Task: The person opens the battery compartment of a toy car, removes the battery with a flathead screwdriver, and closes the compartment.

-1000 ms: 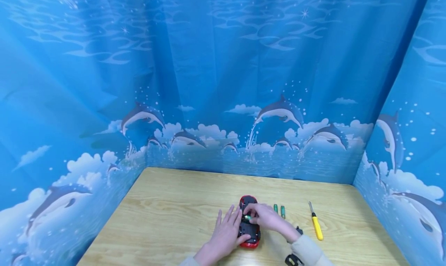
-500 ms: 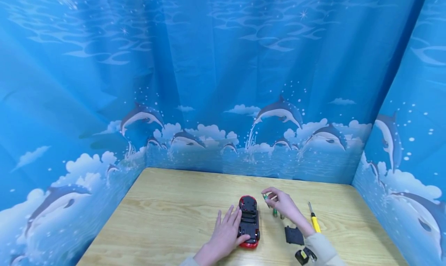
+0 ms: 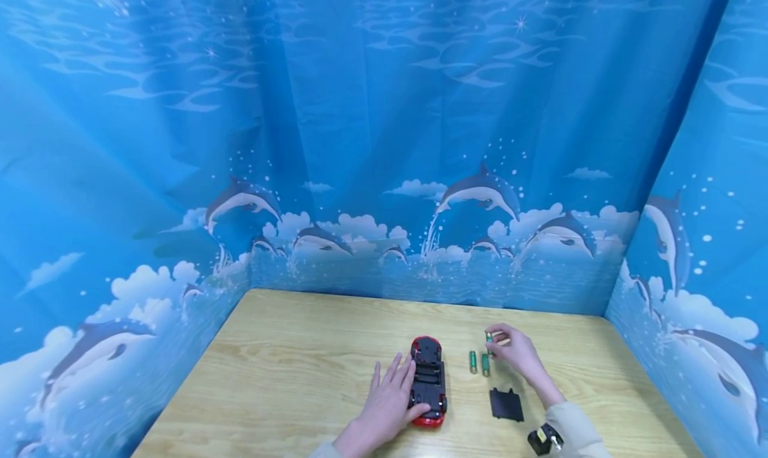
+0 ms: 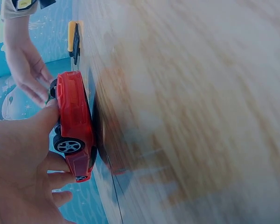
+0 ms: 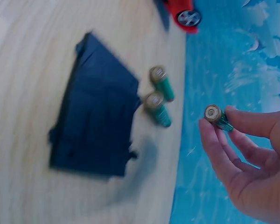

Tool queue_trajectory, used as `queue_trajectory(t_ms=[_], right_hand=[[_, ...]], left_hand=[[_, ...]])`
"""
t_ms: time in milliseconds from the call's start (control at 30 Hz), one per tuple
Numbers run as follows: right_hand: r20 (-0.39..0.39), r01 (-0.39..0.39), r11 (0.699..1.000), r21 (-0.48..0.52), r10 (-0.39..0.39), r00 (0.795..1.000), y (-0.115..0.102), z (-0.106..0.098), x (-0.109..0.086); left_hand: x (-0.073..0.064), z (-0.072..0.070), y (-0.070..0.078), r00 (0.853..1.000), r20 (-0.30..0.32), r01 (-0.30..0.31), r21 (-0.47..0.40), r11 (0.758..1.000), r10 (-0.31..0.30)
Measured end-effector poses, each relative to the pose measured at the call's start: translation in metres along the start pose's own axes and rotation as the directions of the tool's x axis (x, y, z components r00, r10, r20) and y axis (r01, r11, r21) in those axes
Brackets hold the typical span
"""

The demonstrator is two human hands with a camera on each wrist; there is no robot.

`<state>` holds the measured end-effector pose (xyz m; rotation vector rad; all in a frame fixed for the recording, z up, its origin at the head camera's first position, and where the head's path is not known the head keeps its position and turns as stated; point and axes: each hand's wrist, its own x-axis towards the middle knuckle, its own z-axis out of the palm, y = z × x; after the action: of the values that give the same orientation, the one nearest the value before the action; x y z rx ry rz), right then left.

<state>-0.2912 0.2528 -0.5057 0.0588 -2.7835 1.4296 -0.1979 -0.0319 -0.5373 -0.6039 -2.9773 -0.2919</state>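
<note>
A red toy car (image 3: 427, 351) lies upside down on the table, its black underside and open battery compartment facing up. My left hand (image 3: 387, 401) rests against its left side with fingers extended, the thumb across one end; the left wrist view shows the car's wheel (image 4: 69, 146) beside that hand. To the right, my right hand (image 3: 521, 355) pinches a green battery (image 5: 217, 116) between thumb and fingertips. Two more green batteries, one (image 3: 473, 362) and another (image 3: 485, 365), lie nearby. Closer to me sits a black battery cover (image 3: 507, 405).
A wooden table (image 3: 300, 351) carries everything, with blue dolphin-print curtains (image 3: 384, 145) behind and at the sides. In the left wrist view a yellow handle (image 4: 71, 37) shows beyond the car; the right arm covers the screwdriver's place in the head view.
My right hand has lifted the battery away from the car's compartment and carried it right, past the two loose batteries. The battery cover has come into sight. My left hand stays on the car.
</note>
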Motion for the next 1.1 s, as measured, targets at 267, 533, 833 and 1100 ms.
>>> queue_trajectory(t_ms=[267, 533, 833, 1100], right_hand=[[0.019, -0.061, 0.987, -0.147, 0.064, 0.998, 0.022, -0.002, 0.002], [0.032, -0.122, 0.965, -0.233, 0.133, 0.991, 0.026, 0.003, 0.003], [0.028, -0.117, 0.952, -0.283, 0.130, 0.991, 0.024, 0.003, 0.000], [0.038, -0.115, 0.943, -0.312, 0.134, 0.990, 0.023, 0.003, 0.001]], left_hand=[[0.001, 0.000, 0.000, 1.000, 0.009, 0.002, 0.001, 1.000, -0.002], [0.001, 0.000, 0.000, 1.000, 0.003, -0.004, -0.003, 1.000, 0.004], [0.001, 0.001, 0.000, 1.000, -0.005, -0.011, 0.007, 1.000, 0.011], [0.001, 0.001, -0.002, 1.000, -0.016, -0.020, 0.021, 1.000, 0.020]])
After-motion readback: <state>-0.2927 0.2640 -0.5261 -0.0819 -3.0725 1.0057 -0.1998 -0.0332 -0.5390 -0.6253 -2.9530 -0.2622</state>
